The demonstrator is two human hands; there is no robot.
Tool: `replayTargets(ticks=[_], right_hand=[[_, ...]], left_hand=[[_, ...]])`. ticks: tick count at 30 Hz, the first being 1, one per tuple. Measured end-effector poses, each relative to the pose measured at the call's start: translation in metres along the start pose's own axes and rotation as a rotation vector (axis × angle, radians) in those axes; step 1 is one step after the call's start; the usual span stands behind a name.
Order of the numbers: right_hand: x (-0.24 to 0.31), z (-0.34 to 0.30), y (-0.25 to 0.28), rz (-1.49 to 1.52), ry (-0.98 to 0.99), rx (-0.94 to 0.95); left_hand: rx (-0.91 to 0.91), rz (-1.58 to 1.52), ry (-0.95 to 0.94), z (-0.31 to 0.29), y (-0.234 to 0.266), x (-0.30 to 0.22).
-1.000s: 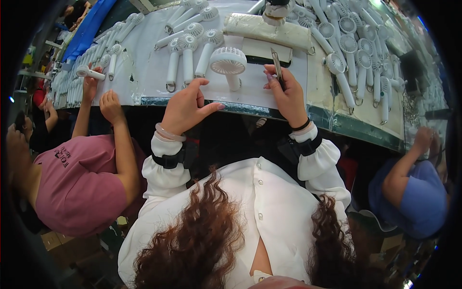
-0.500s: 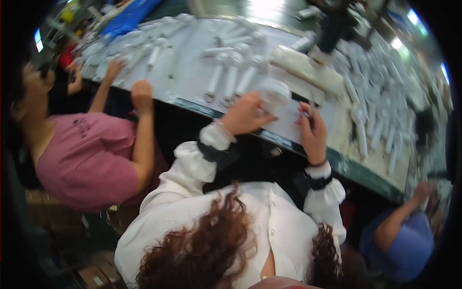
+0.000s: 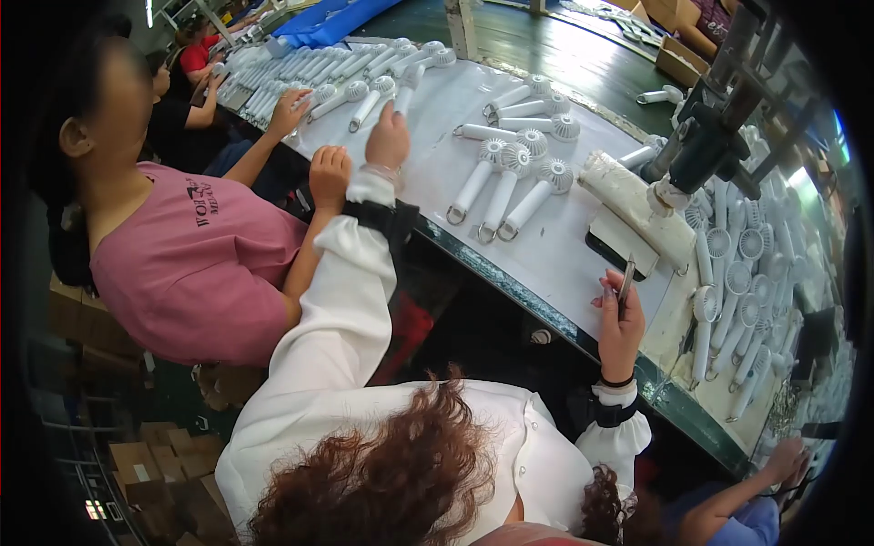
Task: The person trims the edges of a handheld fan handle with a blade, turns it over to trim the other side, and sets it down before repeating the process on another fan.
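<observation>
My left hand (image 3: 388,143) is stretched out to the far left over the white table. Its fingers are closed at the lower end of a white handheld fan's handle (image 3: 409,86), partly hidden by the hand. Near the front edge, my right hand (image 3: 621,321) pinches a slim metal tool (image 3: 627,280) upright; its exact kind is unclear. Between the hands lies a group of white handheld fans (image 3: 503,193) with round grilled heads and wire loops at the handle ends. A dark-edged, pale-topped block (image 3: 623,240) sits just beyond my right hand.
A padded cream roll (image 3: 637,207) and a dark metal stand (image 3: 706,136) rise at the right. Many fans (image 3: 733,314) are heaped beyond them. A co-worker in pink (image 3: 196,259) sits close on the left, hands near my left arm. A blue tray (image 3: 337,20) is at the back.
My left hand has swung from mid-table to the far left, carrying the white fan piece away from my right hand. My right hand still holds the metal tool. The view has shifted.
</observation>
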State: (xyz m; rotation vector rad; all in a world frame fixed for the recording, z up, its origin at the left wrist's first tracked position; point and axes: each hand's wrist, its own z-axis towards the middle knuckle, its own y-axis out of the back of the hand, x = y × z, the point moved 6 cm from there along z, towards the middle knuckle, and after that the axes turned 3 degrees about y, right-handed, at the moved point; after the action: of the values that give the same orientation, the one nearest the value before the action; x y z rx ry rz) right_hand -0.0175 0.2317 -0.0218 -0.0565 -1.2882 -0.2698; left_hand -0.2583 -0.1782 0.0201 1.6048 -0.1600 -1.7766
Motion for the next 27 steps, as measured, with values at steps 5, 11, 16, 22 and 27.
replayTargets(ticks=[5, 11, 16, 22, 27], right_hand=[[0.005, 0.0, -0.003, -0.015, -0.004, 0.027], [0.007, -0.002, -0.002, -0.058, -0.029, 0.045], [0.005, -0.003, -0.002, -0.103, 0.004, 0.036], [0.011, 0.001, -0.007, -0.103, 0.001, 0.054], [0.012, 0.0, -0.003, -0.08, -0.008, 0.029]], left_hand=[[-0.158, 0.348, -0.005, 0.067, 0.004, 0.08], [-0.18, 0.379, 0.009, 0.092, 0.008, 0.105], [-0.17, 0.538, 0.135, 0.097, 0.02, 0.099], [-0.188, 0.656, -0.073, 0.07, 0.016, 0.056], [0.191, -0.059, -0.225, -0.026, -0.039, -0.022]])
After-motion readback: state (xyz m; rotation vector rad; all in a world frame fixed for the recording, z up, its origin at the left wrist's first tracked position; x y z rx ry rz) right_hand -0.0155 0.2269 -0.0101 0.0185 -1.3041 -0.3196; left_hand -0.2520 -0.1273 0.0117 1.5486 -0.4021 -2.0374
